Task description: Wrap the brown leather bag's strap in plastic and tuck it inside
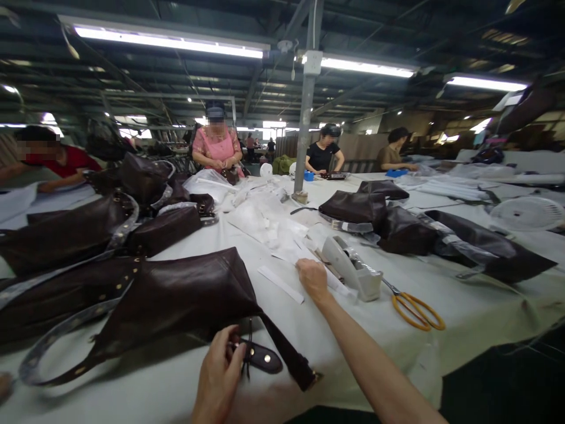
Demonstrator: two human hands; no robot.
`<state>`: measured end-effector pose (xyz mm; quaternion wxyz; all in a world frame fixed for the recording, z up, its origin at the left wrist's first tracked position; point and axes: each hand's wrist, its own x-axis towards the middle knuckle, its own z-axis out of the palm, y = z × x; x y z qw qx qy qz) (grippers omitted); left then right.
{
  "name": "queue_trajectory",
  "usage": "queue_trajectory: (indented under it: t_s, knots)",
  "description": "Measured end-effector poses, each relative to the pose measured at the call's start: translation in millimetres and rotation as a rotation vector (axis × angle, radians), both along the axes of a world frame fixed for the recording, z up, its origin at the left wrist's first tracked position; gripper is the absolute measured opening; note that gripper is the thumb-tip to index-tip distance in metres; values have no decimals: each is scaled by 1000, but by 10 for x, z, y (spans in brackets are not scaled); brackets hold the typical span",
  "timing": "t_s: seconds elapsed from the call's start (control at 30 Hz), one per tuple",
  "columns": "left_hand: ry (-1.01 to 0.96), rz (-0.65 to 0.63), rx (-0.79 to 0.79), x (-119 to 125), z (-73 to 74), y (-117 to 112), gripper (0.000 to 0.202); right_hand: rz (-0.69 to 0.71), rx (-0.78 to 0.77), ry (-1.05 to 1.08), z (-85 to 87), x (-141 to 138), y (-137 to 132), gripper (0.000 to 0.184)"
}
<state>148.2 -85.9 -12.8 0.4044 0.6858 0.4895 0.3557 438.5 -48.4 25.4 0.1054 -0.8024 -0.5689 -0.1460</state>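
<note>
In the head view a dark brown leather handbag (194,288) lies on its side on the pale table cover, its strap looped to the left. My left hand (219,372) is at its lower edge, thumb and fingers closed on a short leather tab (263,357) with brass studs and a thin cord. A narrow leather strap (285,350) hangs beside it. My right hand (314,280) reaches forward with fingers pinched together at the edge of some white paper (289,250); what is in the fingertips is hidden. Left of that hand lies a white paper strip (281,284).
A tape dispenser (353,268) and orange-handled scissors (417,309) lie right of my right arm. More brown bags (66,229) are heaped at left, others (406,227) at right. A metal post (304,118) rises mid-table. Several people work around the table, one in a pink apron (218,147).
</note>
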Motion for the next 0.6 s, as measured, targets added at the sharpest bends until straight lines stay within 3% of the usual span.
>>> queue_trajectory:
  t_s: [0.13,0.27,0.43,0.6]
  knots:
    - [-130,-132,-157,22,47,-132,39,108,10,-43,29,-215,-388,29]
    - [-192,-252,-297,159,39,-276,38,160,-33,-80,-101,-384,-668,27]
    - [-148,-243,-183,86,24,-288,36,68,-55,-69,-164,-164,-614,25]
    - [-61,-63,37,-184,-70,-15,36,105,-91,10,-65,87,-587,17]
